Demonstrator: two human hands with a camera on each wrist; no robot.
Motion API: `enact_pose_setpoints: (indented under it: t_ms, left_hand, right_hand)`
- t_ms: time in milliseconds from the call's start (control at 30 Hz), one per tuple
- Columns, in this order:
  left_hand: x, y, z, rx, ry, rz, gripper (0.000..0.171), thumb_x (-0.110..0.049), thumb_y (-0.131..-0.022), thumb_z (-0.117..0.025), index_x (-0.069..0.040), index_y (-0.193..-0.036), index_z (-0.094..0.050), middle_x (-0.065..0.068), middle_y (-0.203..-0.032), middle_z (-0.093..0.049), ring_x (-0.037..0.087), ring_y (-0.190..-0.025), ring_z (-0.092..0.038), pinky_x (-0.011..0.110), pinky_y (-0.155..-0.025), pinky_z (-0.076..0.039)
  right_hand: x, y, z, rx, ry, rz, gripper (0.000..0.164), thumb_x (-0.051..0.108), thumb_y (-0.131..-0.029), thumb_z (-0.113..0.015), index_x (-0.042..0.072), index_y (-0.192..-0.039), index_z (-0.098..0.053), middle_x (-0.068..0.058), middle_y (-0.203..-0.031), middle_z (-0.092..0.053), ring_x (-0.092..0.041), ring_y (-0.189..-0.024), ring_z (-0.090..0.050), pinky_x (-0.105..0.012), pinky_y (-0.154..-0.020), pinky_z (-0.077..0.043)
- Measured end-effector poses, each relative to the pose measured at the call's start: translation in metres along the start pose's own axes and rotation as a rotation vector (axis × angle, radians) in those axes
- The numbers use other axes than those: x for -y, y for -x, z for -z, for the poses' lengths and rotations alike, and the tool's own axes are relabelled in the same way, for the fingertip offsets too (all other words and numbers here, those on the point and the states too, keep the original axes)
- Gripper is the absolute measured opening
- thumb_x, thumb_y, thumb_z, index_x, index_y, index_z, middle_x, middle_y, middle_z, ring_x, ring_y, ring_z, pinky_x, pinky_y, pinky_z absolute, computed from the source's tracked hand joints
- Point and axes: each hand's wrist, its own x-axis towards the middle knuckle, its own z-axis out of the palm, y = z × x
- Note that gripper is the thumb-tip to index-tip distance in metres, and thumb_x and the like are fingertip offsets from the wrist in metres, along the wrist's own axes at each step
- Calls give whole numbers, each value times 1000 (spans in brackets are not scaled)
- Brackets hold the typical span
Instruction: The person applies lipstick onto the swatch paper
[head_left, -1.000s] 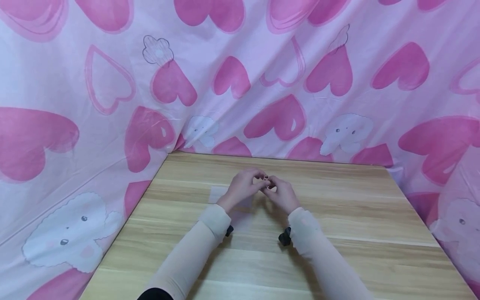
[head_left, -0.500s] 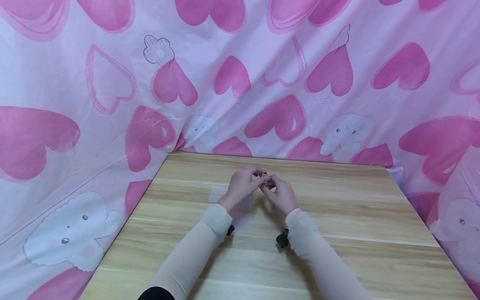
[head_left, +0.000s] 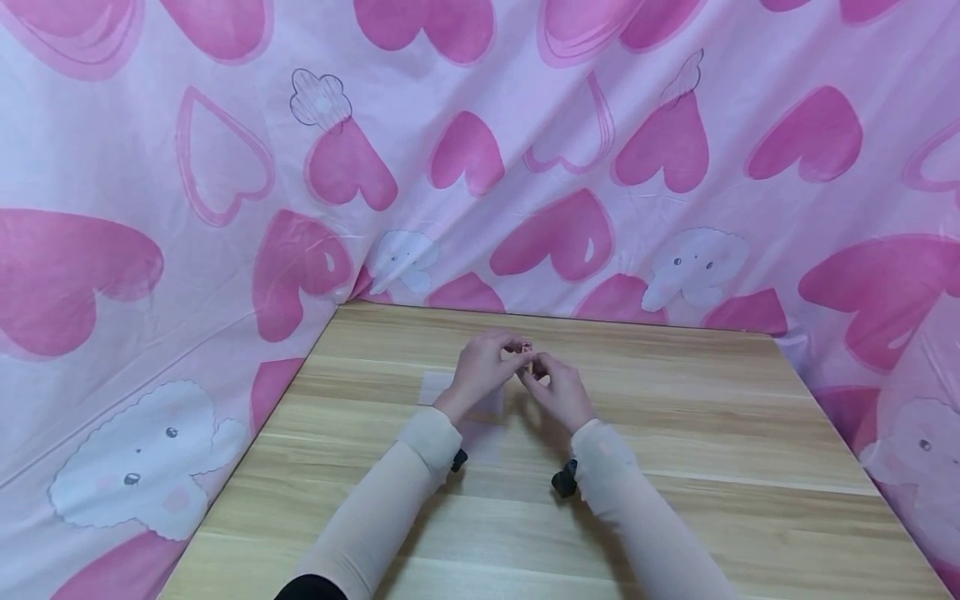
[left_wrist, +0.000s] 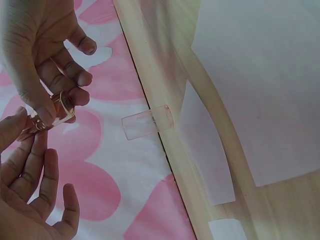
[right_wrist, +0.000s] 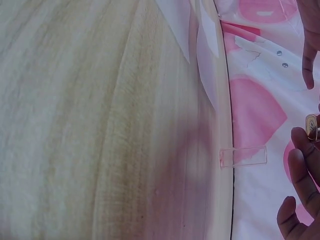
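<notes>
My left hand (head_left: 480, 371) and right hand (head_left: 558, 390) meet above the far middle of the table. Between their fingertips is a small gold, shiny object (head_left: 527, 347); its kind cannot be told. The left wrist view shows it as a gold piece (left_wrist: 66, 104) with a frame-like open end, pinched by the left thumb and fingers from above while right fingertips hold its lower part. In the right wrist view its oval, embossed end (right_wrist: 311, 127) shows beside the right fingers (right_wrist: 301, 170). Fingers cover much of it.
A clear, pinkish rectangular case (left_wrist: 147, 123) stands on the wooden table (head_left: 712, 433), beyond the hands. White paper sheets (left_wrist: 205, 145) lie under and beside the left forearm. A pink heart-patterned cloth (head_left: 457, 150) hangs around the table's back and sides.
Both hands have shifted slightly left and away. The gold object has turned between the fingertips and now stands more upright, with its top end showing above the fingers.
</notes>
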Motion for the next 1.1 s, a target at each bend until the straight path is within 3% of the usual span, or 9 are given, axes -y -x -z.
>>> enact_pose_setpoints:
  t_ms: [333,733,900,1100]
  left_hand:
    - [11,-1,2,67,185,-5,23,-39,-94,-71,-21,-107,-76,-10,-103,-71,7,-99,-62,31,-81,-53]
    - [15,-3,2,123,343,-8,31,-36,-95,-71,-11,-113,-76,-8,-109,-71,8,-101,-63,31,-82,-54]
    - [13,-3,1,86,355,16,28,-36,-94,-72,-13,-110,-77,-10,-105,-73,6,-93,-65,30,-79,-54]
    - [7,-1,-4,-13,309,36,22,-33,-93,-75,-14,-104,-77,-8,-94,-74,8,-85,-66,28,-73,-55]
  right_hand:
    - [-3,1,1,71,-91,-52,24,31,-99,-65,16,-118,-69,2,-90,-68,-15,-79,-61,-29,-62,-51]
    - [0,4,4,167,-214,-94,24,23,-104,-58,12,-125,-64,-3,-99,-68,-18,-93,-63,-35,-78,-55]
    - [3,6,2,128,-247,-106,27,27,-103,-60,13,-126,-61,-3,-102,-69,-19,-96,-63,-34,-77,-54]
    - [7,5,-2,-12,-149,-102,34,35,-96,-70,13,-122,-63,-2,-100,-71,-18,-94,-67,-43,-78,-55]
